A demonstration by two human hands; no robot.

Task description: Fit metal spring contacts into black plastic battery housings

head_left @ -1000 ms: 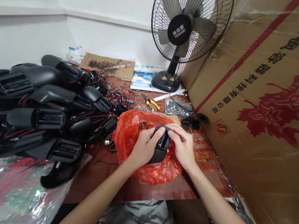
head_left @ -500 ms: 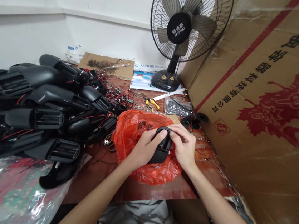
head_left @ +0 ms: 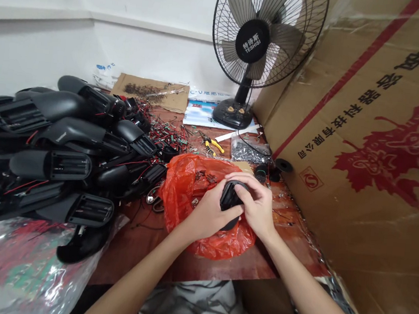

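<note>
A black plastic housing with an open battery compartment point(head_left: 229, 195) is held between both hands above a red plastic bag point(head_left: 179, 184). My left hand point(head_left: 211, 210) is closed around its left and lower side, the thumb lying across the front. My right hand point(head_left: 255, 202) grips the upper right side, its thumb at the compartment and its fingers over the top edge. The hands cover much of the housing. Small metal parts lie inside the bag, too small to name.
Similar black housings point(head_left: 57, 165) are piled at the left, beside a clear bag point(head_left: 23, 267) of wired green boards. Yellow-handled pliers point(head_left: 210, 146), a bag of small parts point(head_left: 250, 150) and a fan point(head_left: 233, 113) stand behind. A large cardboard box point(head_left: 340, 202) walls off the right.
The housing has turned and tilted in my hands. My left thumb has moved down from its upper part to lower across its front; my right fingers now wrap over the top.
</note>
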